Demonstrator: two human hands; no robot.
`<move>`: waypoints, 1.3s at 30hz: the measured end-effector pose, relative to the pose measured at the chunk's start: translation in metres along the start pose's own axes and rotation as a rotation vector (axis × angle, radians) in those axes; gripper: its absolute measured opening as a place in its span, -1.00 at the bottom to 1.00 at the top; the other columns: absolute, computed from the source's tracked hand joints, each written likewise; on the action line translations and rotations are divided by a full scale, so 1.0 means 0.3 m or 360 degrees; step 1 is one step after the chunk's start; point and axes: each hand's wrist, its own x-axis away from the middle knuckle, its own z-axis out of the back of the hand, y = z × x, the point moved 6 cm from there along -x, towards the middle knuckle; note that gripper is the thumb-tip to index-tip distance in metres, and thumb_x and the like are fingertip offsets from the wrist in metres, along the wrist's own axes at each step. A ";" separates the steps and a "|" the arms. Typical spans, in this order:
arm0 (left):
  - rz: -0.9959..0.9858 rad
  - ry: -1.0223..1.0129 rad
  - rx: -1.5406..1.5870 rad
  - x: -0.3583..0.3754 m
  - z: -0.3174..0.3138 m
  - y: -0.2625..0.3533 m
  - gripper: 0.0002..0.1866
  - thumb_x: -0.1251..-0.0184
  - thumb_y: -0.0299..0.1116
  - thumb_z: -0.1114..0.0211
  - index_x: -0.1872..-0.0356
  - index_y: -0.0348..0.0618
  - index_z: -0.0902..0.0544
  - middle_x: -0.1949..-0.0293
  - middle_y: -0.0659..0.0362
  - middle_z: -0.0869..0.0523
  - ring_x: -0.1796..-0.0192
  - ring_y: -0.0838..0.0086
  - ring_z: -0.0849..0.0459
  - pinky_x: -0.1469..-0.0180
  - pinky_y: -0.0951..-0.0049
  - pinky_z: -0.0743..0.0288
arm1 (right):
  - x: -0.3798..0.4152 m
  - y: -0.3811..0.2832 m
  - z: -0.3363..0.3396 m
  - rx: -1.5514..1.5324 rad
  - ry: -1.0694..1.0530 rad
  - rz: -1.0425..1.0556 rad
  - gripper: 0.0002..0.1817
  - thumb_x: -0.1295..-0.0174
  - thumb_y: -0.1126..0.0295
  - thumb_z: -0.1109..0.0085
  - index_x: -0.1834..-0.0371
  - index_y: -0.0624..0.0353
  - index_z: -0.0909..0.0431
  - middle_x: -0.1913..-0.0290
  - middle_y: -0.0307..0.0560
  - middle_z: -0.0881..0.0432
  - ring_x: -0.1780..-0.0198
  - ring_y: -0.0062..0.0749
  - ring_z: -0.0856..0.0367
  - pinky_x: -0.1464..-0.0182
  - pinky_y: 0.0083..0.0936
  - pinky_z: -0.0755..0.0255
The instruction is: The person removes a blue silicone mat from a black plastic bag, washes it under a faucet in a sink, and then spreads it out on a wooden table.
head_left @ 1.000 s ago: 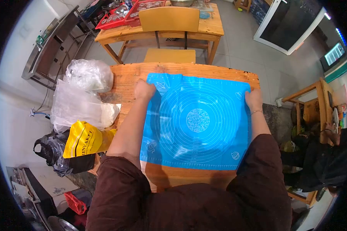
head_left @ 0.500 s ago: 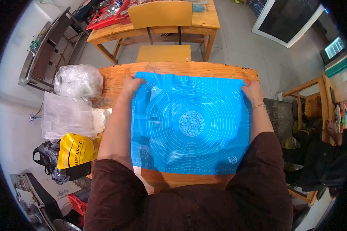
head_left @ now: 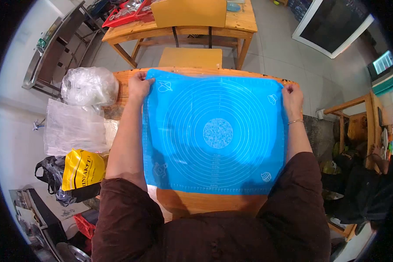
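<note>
A blue baking mat [head_left: 192, 144] printed with white rings and a patterned centre disc spreads over the wooden table [head_left: 205, 203]. My left hand [head_left: 139, 86] pinches its far left corner between thumb and fingers. At the far right corner, my right hand [head_left: 293, 97] grips the edge with its fingers closed; a thin bracelet circles that wrist. The mat's far edge looks slightly raised, while the near edge reaches close to my body. Both forearms run along the mat's sides.
Clear plastic bags [head_left: 89, 86], a flat plastic sheet [head_left: 74, 131] and a yellow bag [head_left: 84, 169] sit at the left. A yellow chair [head_left: 190, 57] and another table [head_left: 131, 32] with a red tray [head_left: 129, 13] stand beyond. At right, a person in dark clothing [head_left: 367, 192] is beside a wooden table.
Both hands have lifted and moved slightly away from me and outward, drawing the mat's far edge along. Its creases at the left look smoother, and the view has shifted a little.
</note>
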 end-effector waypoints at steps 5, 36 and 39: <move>-0.0020 0.0116 -0.0366 -0.024 0.019 -0.017 -0.82 0.05 -0.48 -0.36 0.37 -0.25 -0.62 0.47 0.18 -0.67 0.43 0.57 -0.61 0.36 0.53 -0.48 | -0.040 -0.043 -0.040 0.0000 0.0130 0.0146 -0.85 0.02 0.41 -0.10 0.41 0.26 -0.55 0.40 0.05 -0.59 0.33 -0.17 -0.56 0.23 -0.34 -0.41; -0.0896 -0.0249 -0.1642 0.311 -0.361 0.047 -0.31 -0.29 0.16 0.18 -0.34 -0.02 -0.12 -0.39 -0.05 0.04 -0.41 -0.05 0.16 -0.31 -0.19 0.42 | -0.031 -0.064 -0.075 0.0611 -0.0233 -0.0173 -0.62 -0.21 0.12 0.03 0.16 0.24 -0.48 0.17 0.16 -0.58 0.13 0.02 -0.55 0.14 -0.14 -0.39; -0.0883 -0.0272 -0.1650 0.288 -0.357 0.057 -0.33 -0.28 0.17 0.20 -0.34 0.07 -0.13 -0.40 0.03 0.05 -0.42 0.02 0.16 -0.32 -0.17 0.43 | -0.011 -0.072 -0.079 0.0518 0.0054 -0.0046 -0.68 -0.24 0.17 0.06 0.14 0.19 -0.44 0.18 0.13 -0.59 0.14 0.02 -0.56 0.15 -0.14 -0.38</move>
